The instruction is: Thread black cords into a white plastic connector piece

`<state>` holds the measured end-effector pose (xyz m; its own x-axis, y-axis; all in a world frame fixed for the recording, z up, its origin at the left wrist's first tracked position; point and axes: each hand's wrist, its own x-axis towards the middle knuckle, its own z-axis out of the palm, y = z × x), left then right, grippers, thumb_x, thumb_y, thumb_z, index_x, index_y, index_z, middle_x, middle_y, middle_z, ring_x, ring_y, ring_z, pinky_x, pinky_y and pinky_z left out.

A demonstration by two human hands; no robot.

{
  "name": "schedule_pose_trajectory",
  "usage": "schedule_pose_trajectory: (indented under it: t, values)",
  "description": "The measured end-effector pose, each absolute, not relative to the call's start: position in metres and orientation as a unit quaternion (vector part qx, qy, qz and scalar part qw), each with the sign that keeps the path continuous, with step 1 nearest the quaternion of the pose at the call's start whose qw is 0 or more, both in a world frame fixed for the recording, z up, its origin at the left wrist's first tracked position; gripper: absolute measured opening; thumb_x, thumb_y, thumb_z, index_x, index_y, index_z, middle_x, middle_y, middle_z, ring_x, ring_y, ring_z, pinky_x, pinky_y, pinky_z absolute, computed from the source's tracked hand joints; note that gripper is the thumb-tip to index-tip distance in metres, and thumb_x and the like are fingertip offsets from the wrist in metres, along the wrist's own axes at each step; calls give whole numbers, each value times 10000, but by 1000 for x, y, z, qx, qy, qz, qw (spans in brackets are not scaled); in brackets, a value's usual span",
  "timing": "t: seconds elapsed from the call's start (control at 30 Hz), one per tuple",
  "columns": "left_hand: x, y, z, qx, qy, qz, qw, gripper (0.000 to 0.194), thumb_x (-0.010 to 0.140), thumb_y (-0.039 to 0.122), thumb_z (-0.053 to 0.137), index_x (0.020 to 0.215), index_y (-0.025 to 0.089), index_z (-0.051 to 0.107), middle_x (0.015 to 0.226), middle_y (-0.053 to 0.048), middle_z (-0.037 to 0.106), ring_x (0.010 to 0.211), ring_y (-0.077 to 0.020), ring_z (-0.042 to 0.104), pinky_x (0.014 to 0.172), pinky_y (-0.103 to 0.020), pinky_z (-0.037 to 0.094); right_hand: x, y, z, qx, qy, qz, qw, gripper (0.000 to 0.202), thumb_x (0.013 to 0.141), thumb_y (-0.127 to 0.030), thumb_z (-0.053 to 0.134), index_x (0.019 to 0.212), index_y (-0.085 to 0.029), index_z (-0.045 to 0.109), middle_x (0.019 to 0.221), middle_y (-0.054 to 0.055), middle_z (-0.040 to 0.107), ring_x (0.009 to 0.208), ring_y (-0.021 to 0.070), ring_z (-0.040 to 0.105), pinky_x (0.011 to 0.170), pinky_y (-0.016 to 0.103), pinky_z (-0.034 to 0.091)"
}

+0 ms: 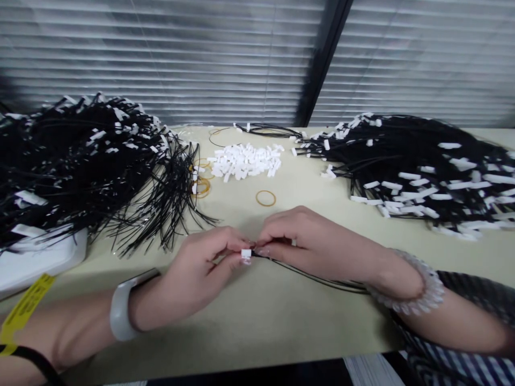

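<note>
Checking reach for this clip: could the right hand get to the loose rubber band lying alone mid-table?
Probably yes: the rubber band lies on bare table just beyond the right hand, nothing between, though its fingers pinch a black wire.

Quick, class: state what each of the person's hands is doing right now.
Left hand: closed, pinching the small white connector.
Right hand: closed, pinching the black wire at the connector.

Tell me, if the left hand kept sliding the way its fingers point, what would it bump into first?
The left hand points right, at the right hand. Its fingers pinch a small white connector on a black wire, so it would meet the right hand's fingertips almost at once; they look nearly touching.
</note>
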<state>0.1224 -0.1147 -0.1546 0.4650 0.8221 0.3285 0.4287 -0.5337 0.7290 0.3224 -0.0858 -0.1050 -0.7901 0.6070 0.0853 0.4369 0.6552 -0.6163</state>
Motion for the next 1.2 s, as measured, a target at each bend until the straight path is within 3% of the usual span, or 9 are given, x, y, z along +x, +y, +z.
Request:
schedule_pose_trajectory:
  t: [0.43,0.83,1.0,1.2]
  values:
    - [129,-111,-151,786,423,324,313,98,801,187,503,733,180,573,675,9,605,598,-103,526,546,-201,411,323,-90,-107,-271,-933,195,131,182,864,-163,447,725,-146,564,668,-26,511,629,67,446,606,196,340]
    - [133,-109,-148,725,471,313,393,122,776,230,511,668,173,505,608,26,526,565,-109,502,514,-217,412,324,-94,-117,-256,-957,-82,113,175,845,-143,402,726,-170,528,679,3,476,602,126,368,598,288,310]
    - [135,-106,-145,660,464,325,492,143,792,239,515,681,172,455,639,35,514,648,-133,619,587,-238,465,331,-82,-114,-319,-922,-184,117,198,811,-114,422,634,-186,474,674,23,460,616,146,377,549,293,276]
    - [131,-98,-149,611,444,327,568,179,827,290,514,716,166,450,691,29,543,637,-112,630,603,-235,492,359,-58,-108,-497,-812,-256,170,195,813,-151,419,734,-174,596,554,20,515,510,134,433,466,283,239]
